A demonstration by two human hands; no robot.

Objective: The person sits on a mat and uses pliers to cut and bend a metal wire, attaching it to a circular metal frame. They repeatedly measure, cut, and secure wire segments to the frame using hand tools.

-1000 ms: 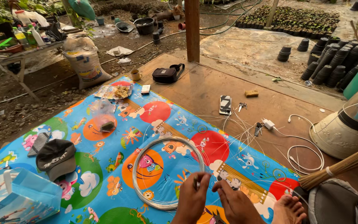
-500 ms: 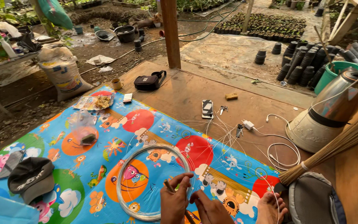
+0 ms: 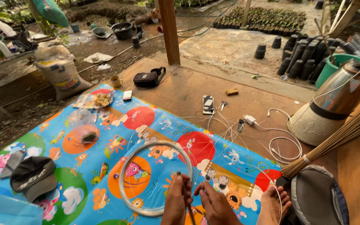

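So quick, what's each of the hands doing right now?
Left hand: closed, pinching a thin dark stick beside the coil of clear line.
Right hand: fingers curled by the stick; whether it grips anything cannot be told.

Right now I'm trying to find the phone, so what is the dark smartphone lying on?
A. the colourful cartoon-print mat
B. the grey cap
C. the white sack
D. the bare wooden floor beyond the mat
D: the dark smartphone lies flat on the bare wooden floor, past the far edge of the colourful cartoon-print mat.
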